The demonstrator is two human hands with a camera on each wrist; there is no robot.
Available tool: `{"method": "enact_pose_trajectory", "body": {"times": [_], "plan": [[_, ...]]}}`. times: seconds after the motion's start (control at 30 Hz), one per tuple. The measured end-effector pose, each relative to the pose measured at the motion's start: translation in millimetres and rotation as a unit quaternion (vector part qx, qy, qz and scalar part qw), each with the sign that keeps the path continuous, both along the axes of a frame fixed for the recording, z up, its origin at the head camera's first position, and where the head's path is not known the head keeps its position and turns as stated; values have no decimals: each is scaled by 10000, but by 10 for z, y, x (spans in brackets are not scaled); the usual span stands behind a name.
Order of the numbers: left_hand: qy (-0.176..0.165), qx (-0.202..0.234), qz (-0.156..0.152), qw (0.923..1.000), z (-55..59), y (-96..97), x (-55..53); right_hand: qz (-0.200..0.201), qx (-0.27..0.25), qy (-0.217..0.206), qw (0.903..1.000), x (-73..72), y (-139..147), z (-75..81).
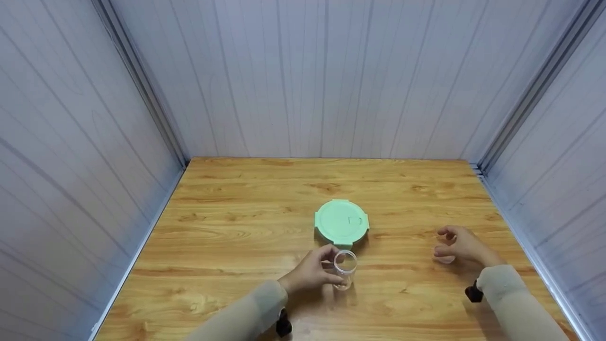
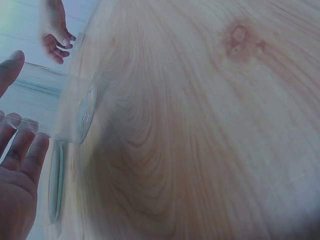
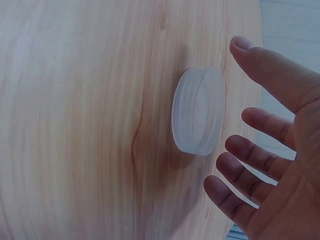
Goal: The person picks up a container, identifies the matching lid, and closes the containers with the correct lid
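My left hand (image 1: 310, 271) grips a clear, round plastic jar (image 1: 349, 273) by its side, thumb across from the fingers. The jar's mouth has no lid on it and faces up; in the left wrist view its base (image 2: 88, 114) is close over the wooden table. On the right, my right hand (image 1: 466, 247) hovers with fingers spread and relaxed, holding nothing. Just beyond those fingertips is a shallow, translucent round lid (image 3: 197, 111), low at the tabletop with its hollow side showing toward the palm. From the head view the hand partly covers this lid.
A round food container with a mint-green clip lid (image 1: 342, 221) stands right behind the jar and left hand. The wood-grain table (image 1: 236, 208) is bordered by pale panel walls (image 1: 303, 85) at the back and both sides.
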State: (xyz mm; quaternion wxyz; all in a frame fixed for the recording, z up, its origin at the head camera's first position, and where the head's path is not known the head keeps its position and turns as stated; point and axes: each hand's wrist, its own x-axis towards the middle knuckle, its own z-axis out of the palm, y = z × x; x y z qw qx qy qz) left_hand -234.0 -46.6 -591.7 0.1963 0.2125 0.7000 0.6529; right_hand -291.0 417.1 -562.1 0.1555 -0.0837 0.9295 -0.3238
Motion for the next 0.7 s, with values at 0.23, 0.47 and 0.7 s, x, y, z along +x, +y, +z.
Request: {"method": "enact_pose_trajectory", "body": {"times": [0.23, 0.47, 0.7], "plan": [[318, -206, -23, 9993, 12, -11, -2, 150, -124, 57, 9998, 42, 20, -3], [197, -106, -65, 9997, 4, -16, 2, 260, -88, -74, 9996, 84, 9, -37], [223, -103, -33, 9997, 3, -6, 6, 367, 41, -9, 9993, 105, 27, -42]]}}
